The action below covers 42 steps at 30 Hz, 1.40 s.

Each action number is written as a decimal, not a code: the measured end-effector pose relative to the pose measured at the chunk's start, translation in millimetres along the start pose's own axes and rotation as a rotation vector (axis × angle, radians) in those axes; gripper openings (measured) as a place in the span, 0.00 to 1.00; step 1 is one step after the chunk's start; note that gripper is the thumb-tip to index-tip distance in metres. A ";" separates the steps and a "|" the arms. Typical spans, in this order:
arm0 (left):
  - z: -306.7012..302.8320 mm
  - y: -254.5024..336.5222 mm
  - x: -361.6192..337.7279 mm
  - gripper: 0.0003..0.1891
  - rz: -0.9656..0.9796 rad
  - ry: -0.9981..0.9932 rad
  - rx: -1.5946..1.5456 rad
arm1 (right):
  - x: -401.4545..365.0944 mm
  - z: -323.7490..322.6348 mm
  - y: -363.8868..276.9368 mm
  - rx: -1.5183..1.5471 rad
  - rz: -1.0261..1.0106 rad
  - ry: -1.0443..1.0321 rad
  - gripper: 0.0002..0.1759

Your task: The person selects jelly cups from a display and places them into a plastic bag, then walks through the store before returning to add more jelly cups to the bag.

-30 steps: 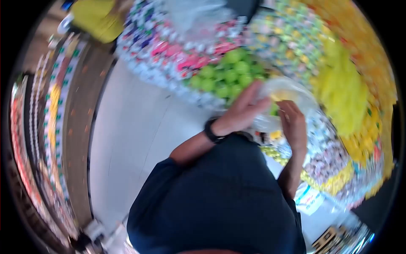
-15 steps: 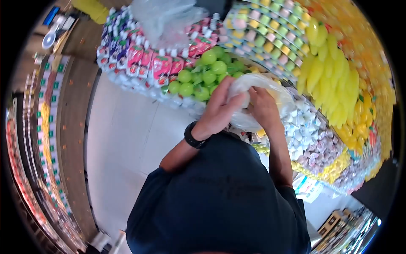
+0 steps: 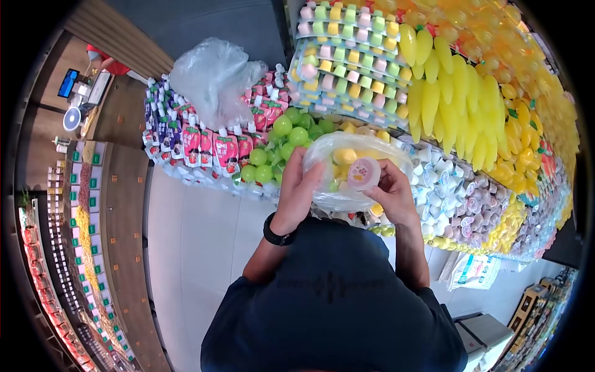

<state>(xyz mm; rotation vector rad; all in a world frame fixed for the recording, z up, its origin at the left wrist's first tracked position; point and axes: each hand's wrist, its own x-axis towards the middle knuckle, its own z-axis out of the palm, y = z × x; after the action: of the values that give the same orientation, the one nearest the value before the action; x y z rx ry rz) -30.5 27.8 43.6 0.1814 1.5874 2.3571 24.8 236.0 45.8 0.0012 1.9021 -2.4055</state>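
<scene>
My left hand (image 3: 297, 189), with a black watch on its wrist, grips the left side of a clear plastic bag (image 3: 322, 197). The bag's mouth is spread wide, and yellow and green pieces show in or through it. Between the thumb and fingers of my right hand (image 3: 396, 191) is a small jelly cup (image 3: 364, 174) with a pale pink printed lid, held over the right part of the bag. Green round balls (image 3: 284, 127) lie just beyond my left hand. White small cups (image 3: 437, 170) are heaped right of my right hand.
Red drink pouches (image 3: 226, 152) and a crumpled clear bag (image 3: 214, 80) lie to the left on the display. Behind are pastel cube packs (image 3: 353, 56) and yellow banana-shaped packs (image 3: 452, 99). A long counter (image 3: 124, 235) runs along the left; a person's red sleeve (image 3: 111, 64) shows far back.
The jelly cup has come into view in my right hand, lid facing up. The bag now spreads wider between my hands, which have moved apart. The camera view has shifted.
</scene>
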 end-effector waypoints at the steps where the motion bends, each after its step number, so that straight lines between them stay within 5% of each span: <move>1: 0.7 0.8 1.7 0.08 0.003 -0.006 0.001 | 0.4 -2.0 0.2 -0.001 -0.006 0.003 0.22; 20: 11.4 3.1 -8.3 0.09 0.015 -0.055 0.014 | -32.0 -18.5 -0.5 0.417 -0.275 0.274 0.32; 27: 22.5 9.0 -14.1 0.11 -0.005 0.002 -0.042 | -38.9 -14.3 0.8 0.255 -0.239 0.307 0.33; 40: 11.2 2.8 -16.0 0.15 -0.015 -0.056 -0.059 | -32.7 -3.4 1.7 0.109 -0.297 0.381 0.25; 42: 15.7 8.6 -17.3 0.09 -0.035 -0.033 -0.086 | -35.0 -3.5 2.5 0.142 -0.267 0.428 0.20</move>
<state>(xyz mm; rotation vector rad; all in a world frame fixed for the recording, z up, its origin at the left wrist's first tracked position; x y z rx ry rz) -11.4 33.3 58.5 0.1717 1.4588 2.3776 59.7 240.9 44.3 0.3145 1.9929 -2.9104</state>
